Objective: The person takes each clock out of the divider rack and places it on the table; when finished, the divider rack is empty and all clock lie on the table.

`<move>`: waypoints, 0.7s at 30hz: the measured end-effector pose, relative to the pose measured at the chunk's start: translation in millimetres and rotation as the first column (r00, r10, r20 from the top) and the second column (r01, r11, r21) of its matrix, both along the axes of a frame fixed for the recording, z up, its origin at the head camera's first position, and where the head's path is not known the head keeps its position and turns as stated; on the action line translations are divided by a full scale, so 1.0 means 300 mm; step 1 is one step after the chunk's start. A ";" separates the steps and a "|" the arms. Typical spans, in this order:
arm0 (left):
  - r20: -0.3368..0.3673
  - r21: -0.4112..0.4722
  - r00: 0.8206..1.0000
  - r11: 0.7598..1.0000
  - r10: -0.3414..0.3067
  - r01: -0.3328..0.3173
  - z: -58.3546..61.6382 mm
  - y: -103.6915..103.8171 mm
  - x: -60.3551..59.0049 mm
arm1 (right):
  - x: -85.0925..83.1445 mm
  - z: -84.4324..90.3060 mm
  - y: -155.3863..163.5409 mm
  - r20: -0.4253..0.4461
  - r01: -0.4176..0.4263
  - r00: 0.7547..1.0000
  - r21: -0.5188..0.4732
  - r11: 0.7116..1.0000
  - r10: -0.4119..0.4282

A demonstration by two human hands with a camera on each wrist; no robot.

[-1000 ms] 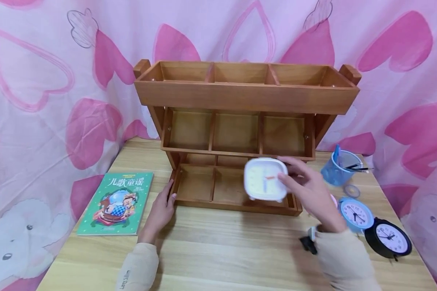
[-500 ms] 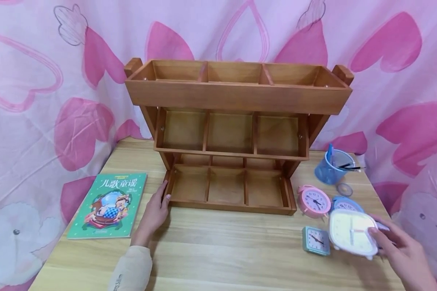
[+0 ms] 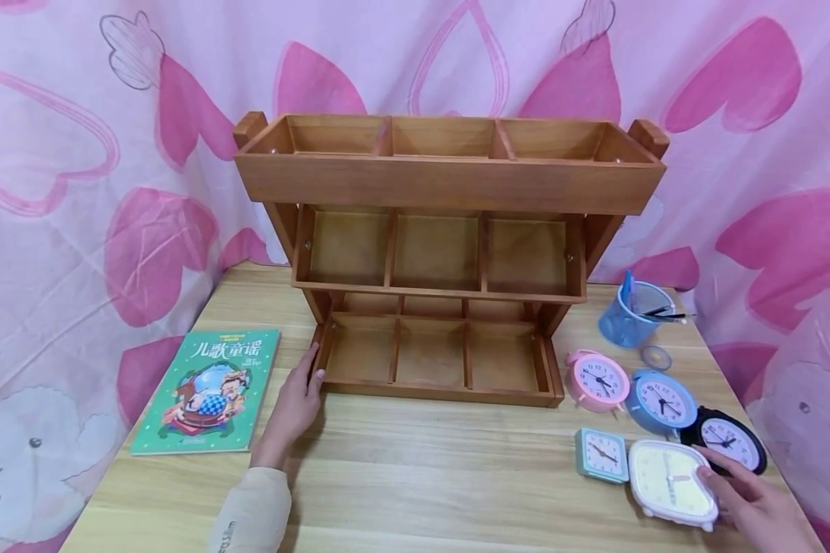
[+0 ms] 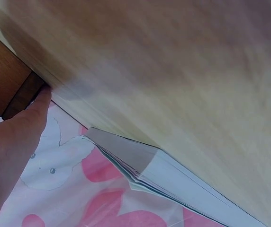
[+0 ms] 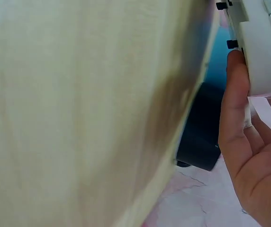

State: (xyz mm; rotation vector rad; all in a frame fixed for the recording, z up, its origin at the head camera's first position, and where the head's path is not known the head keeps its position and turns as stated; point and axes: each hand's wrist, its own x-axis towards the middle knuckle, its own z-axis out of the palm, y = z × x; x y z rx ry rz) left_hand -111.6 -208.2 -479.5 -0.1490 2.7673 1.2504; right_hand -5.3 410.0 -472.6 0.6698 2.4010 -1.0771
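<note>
At the lower right of the head view, my right hand (image 3: 757, 499) holds a white rounded-square alarm clock (image 3: 672, 482) by its right side. The right wrist view shows the fingers at the edge of the clock's white casing (image 5: 266, 52). Beside it on the table are a small teal square clock (image 3: 602, 455), a blue round alarm clock (image 3: 664, 401), a pink alarm clock (image 3: 598, 382) and a black alarm clock (image 3: 729, 442). My left hand (image 3: 293, 403) grips the lower left corner of a three-tier wooden shelf (image 3: 449, 184), fingers along its outer side.
A green children's book (image 3: 207, 392) lies left of the left hand. At the back right stands a blue mesh pen cup (image 3: 629, 319) with pens, and a roll of clear tape (image 3: 655, 357) lies before it. Behind the table (image 3: 443, 476) hangs a pink heart-patterned curtain (image 3: 55, 253).
My right hand has carried the white clock from in front of the shelf to the right, then down beside the teal clock. The left hand has stayed at the shelf corner.
</note>
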 end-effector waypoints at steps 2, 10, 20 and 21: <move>0.009 0.005 1.000 1.000 0.004 -0.004 0.000 0.002 0.000 | -0.002 -0.006 0.000 0.008 -0.020 1.000 -0.003 1.000 0.020; 0.019 0.007 1.000 1.000 0.003 -0.003 0.000 0.005 -0.003 | -0.003 0.013 -0.011 0.010 -0.130 0.991 0.135 0.982 0.130; 0.014 0.007 1.000 1.000 -0.023 0.023 -0.002 -0.032 -0.005 | -0.009 0.038 -0.037 0.115 -0.244 0.968 0.206 0.948 0.224; 0.016 0.009 0.999 1.000 -0.030 0.030 0.000 -0.038 -0.003 | -0.010 0.040 -0.039 0.128 -0.242 0.967 0.201 0.949 0.219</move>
